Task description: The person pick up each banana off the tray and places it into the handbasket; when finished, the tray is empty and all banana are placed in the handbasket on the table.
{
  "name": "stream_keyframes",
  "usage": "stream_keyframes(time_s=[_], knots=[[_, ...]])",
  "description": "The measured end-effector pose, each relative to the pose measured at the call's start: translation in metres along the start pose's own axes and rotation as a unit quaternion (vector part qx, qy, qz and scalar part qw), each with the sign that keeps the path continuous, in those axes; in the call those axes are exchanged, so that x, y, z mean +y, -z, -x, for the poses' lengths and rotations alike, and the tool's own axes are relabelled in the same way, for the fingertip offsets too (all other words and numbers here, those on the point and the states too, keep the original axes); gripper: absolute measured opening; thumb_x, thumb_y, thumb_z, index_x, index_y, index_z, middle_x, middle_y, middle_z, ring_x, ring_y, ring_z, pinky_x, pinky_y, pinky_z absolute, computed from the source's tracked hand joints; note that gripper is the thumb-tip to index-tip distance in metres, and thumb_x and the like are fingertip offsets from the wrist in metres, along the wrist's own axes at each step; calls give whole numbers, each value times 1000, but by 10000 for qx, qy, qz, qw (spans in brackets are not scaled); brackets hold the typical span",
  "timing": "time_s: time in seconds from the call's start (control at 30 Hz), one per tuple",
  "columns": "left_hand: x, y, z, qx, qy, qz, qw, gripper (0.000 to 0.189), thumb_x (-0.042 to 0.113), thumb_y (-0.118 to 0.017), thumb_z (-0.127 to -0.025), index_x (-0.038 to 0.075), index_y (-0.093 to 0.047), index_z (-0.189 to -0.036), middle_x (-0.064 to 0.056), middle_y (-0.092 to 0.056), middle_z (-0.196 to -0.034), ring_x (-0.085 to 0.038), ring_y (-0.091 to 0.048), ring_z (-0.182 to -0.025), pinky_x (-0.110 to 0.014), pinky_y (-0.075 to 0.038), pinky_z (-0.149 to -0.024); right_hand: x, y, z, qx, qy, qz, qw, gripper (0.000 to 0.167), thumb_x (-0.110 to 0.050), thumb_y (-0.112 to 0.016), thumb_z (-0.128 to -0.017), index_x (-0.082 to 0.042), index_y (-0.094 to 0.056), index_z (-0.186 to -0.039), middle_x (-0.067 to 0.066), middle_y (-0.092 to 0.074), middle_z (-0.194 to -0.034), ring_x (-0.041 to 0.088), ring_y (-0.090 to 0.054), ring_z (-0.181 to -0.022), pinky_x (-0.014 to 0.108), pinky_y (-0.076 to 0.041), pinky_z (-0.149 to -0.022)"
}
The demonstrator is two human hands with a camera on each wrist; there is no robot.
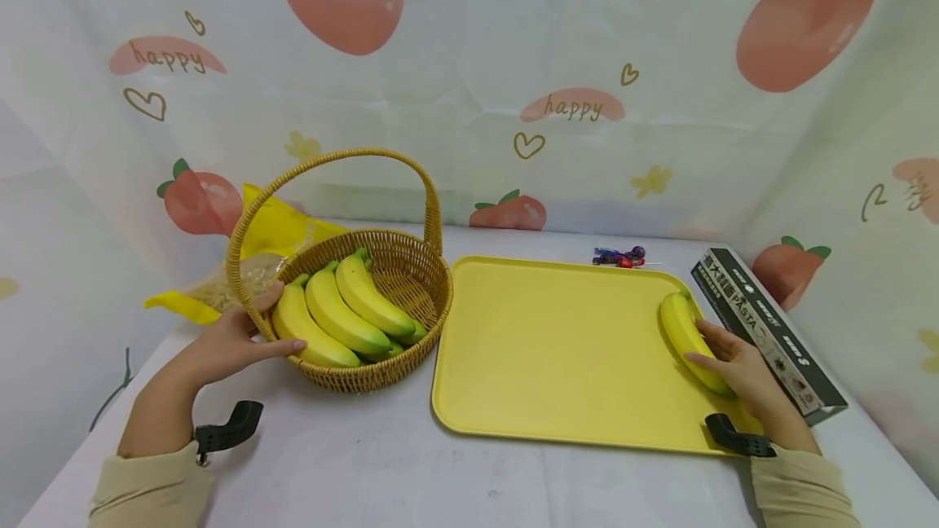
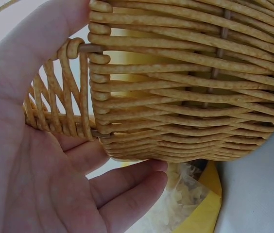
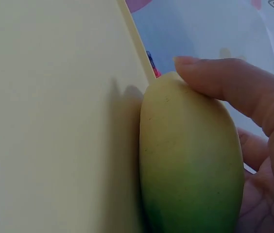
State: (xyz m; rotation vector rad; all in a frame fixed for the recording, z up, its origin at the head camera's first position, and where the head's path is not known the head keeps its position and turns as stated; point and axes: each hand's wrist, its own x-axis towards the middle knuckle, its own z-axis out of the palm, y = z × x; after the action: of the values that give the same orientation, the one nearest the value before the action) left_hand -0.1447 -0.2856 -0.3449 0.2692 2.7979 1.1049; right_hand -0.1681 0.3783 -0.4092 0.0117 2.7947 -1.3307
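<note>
In the head view my left hand [image 1: 226, 342] grips the left side of a wicker basket [image 1: 337, 380] where its tall handle joins the rim. The left wrist view shows the thumb and fingers around that handle base [image 2: 61, 97]. Several bananas [image 1: 341, 312] lie inside the basket, green-tipped and mostly side by side. On the right, my right hand [image 1: 744, 369] holds a single banana [image 1: 678, 324] at the right side of a yellow tray [image 1: 543, 349]. Its thumb presses on the near face of the peel in the right wrist view; the other fingers are mostly hidden behind the banana [image 3: 188, 160].
Behind the basket leans a yellow bag [image 1: 275, 226] with a clear window. A long black and white pasta box [image 1: 770, 332] stands along the tray's right edge. Small wrapped candies [image 1: 619, 257] lie behind the tray. A printed cloth [image 1: 455, 63] hangs around the table.
</note>
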Motion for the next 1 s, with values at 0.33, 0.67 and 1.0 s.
stream_keyframes(time_s=[0.33,0.67,1.0], knots=[[-2,-1,-1,-4,73,4,10000,98,40,-68,-83,8,-3,-149,-30,-27,-146,-44,-41,-122,-59,-39,-95,2,-1,-1,-180,133,442,9988,80,-33,-62,-89,-1,-18,-147,31,-24,-147,-25,-26,-93,-2,-34,-75],[-1,-2,-1,-24,133,10,9999,99,42,-68,-83,8,-3,-149,-30,-24,-147,-45,-40,-123,-58,-39,-95,-2,-1,0,-134,314,453,9984,78,-29,-63,-89,2,-20,-146,34,-28,-144,-28,-27,-92,0,-37,-73],[1,0,-1,-39,65,36,10000,98,39,-68,-83,6,-3,-148,-31,-22,-148,-45,-37,-124,-60,-37,-95,-19,3,-2,-256,410,680,9965,74,-27,-63,-89,2,-25,-145,33,-31,-143,48,-40,-122,2,-37,-73]])
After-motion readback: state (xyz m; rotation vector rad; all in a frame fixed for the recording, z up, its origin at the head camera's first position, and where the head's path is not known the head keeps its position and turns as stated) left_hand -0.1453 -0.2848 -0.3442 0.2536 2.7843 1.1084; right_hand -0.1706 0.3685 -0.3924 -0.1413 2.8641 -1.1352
